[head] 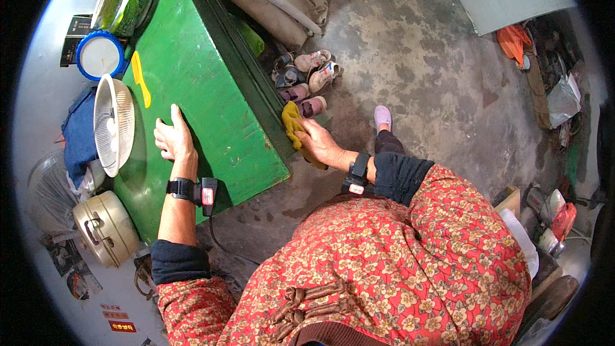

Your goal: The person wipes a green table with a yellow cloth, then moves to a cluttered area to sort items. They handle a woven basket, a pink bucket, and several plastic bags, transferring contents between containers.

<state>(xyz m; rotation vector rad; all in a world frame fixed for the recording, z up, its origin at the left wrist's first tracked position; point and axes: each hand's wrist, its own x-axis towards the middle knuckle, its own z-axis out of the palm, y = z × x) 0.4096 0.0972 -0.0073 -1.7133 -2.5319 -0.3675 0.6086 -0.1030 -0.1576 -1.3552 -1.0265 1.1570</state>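
A green wooden cabinet [226,120] with a glossy, worn top stands before me. My left hand [175,137] is over the top, its thumb apart from its loosely curled fingers, holding nothing; whether it touches the surface I cannot tell. My right hand [317,142] grips a yellow cloth [292,125] beside the cabinet's front edge, low at the near corner. On the top lies a yellow plastic knife-like utensil [140,79], beyond my left hand. A white plastic colander [115,125] leans at the cabinet's back edge, with pale round things partly seen inside.
A lidded metal pot [106,228] is at the near left. A blue-rimmed round container [100,55] and a green plastic package [117,7] stand along the wall. Several shoes [312,77] sit on the concrete floor [408,57] by the cabinet. An orange bag [514,43] is at far right.
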